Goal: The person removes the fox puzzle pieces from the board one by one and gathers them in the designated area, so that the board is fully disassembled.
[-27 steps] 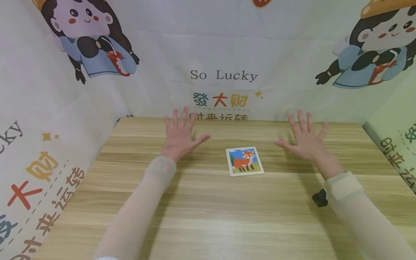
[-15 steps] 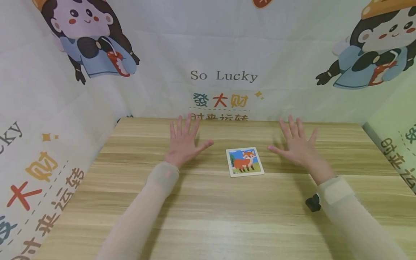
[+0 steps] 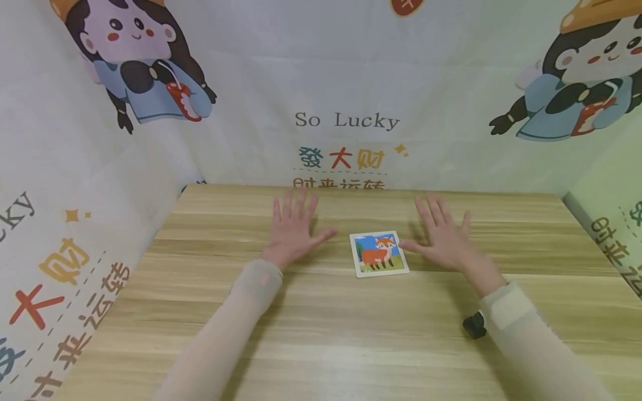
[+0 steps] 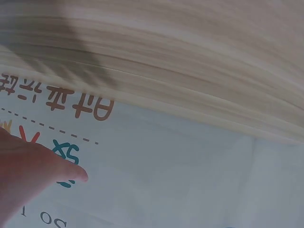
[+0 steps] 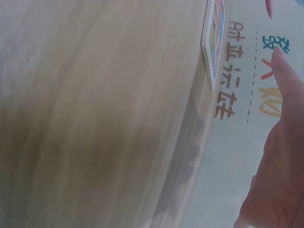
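Head view now: one fox picture card [image 3: 379, 254] is seen flat on the desk [image 3: 321, 328], short of the far edge, flanked by two hands. All five fingers of the left hand [image 3: 293, 236] are spread wide, nothing held; the right hand [image 3: 443, 239] is spread likewise, nothing gripped, the card's right border reached by its thumb tip, contact impossible to tell. Left wrist: one finger is caught before the printed backdrop [image 4: 180, 171]. Right wrist: the card is glimpsed at a low slant.

In the head view, a dark object [image 3: 474, 326] at four o'clock, partly behind the right sleeve [image 3: 544, 351], is indistinct. The left wrist view crops the left grip [image 4: 31, 171] at eight o'clock; the right crops the right grip [image 5: 280, 161] at four, the card [image 5: 213, 45] at one, and blurs the worktop [image 5: 95, 80].
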The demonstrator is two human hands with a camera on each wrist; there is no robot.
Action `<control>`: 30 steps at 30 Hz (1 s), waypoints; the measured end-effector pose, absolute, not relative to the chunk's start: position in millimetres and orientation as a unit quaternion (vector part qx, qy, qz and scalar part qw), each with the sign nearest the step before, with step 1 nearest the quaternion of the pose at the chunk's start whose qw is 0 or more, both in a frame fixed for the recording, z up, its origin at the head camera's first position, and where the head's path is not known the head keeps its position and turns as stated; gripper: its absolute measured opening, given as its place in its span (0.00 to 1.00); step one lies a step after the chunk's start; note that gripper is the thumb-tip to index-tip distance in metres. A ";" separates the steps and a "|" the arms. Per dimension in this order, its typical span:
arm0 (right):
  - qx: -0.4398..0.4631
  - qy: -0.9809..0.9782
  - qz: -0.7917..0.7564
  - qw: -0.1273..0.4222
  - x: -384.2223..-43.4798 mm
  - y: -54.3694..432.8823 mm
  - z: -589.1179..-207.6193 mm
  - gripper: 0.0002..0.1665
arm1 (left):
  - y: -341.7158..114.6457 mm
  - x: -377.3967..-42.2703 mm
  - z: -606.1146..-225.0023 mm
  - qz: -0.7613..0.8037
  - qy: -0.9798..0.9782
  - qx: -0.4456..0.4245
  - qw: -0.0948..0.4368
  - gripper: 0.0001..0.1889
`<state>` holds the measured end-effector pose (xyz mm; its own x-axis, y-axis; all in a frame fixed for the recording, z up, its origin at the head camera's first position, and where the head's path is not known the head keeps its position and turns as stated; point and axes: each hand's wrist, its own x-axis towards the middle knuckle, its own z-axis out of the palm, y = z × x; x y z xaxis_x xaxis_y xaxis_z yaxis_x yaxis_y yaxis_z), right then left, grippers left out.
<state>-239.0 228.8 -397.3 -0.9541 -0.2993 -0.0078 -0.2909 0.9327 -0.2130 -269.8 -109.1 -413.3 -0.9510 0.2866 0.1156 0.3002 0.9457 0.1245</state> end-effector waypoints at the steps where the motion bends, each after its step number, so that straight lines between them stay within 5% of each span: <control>1: -0.152 0.983 -0.104 0.021 -238.9 227.6 -398.2 0.62 | -107.6 -269.3 -413.4 -0.071 -0.985 -0.150 0.045 0.52; 30: -0.281 0.930 -0.206 0.114 -227.7 186.2 -417.1 0.58 | -69.1 -258.6 -424.8 -0.042 -0.974 -0.222 -0.027 0.52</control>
